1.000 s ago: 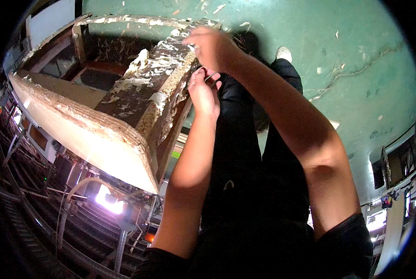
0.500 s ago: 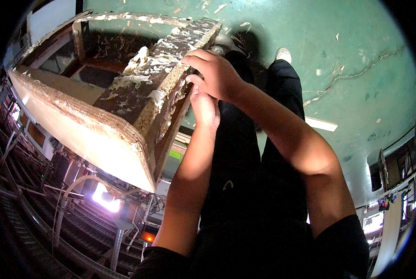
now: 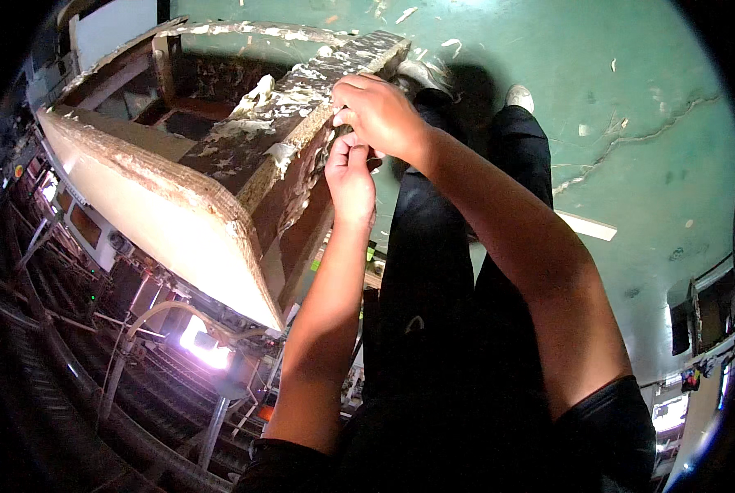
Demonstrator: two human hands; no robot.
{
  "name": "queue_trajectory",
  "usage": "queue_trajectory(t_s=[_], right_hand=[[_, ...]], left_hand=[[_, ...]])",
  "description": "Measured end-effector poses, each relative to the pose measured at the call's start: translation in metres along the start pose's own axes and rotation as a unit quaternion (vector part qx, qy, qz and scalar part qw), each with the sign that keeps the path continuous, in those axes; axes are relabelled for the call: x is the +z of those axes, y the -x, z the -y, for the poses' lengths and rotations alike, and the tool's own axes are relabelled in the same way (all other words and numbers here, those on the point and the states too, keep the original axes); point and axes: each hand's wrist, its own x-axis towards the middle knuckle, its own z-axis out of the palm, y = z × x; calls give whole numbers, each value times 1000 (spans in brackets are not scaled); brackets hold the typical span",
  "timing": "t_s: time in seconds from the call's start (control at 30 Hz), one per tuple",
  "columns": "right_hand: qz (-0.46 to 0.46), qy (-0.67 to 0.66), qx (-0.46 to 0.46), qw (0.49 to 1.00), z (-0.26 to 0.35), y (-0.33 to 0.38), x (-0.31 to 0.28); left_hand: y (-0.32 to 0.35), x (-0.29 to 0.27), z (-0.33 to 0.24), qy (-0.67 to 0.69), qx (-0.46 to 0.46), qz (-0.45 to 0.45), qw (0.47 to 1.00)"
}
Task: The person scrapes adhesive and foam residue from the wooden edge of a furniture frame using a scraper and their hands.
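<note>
Your right hand (image 3: 380, 115) sits curled on the top edge of the worn wooden box frame with flaking white paint (image 3: 219, 156), fingers bent and pinched together on something too small to make out. Your left hand (image 3: 349, 174) is just beneath it, touching it, fingers closed up against the frame's dark side face (whether it grips a flake or only presses, you cannot tell). The frame lies to the left of both hands, above the green painted floor (image 3: 630, 82) scattered with pale chips.
</note>
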Motion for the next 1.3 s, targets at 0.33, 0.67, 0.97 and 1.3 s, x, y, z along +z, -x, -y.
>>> queue_trajectory(t_s=[0.33, 0.67, 0.97, 1.3], right_hand=[[-6, -13, 14, 1000, 4, -3, -2], [-55, -36, 87, 994, 19, 15, 4], [260, 93, 210, 938, 33, -20, -30], [237, 77, 206, 946, 35, -1, -49]], left_hand=[[10, -1, -15, -53, 43, 1, 998], [12, -15, -15, -137, 77, 22, 987], [10, 9, -30, 51, -73, 6, 996], [10, 31, -22, 209, -103, -34, 972]])
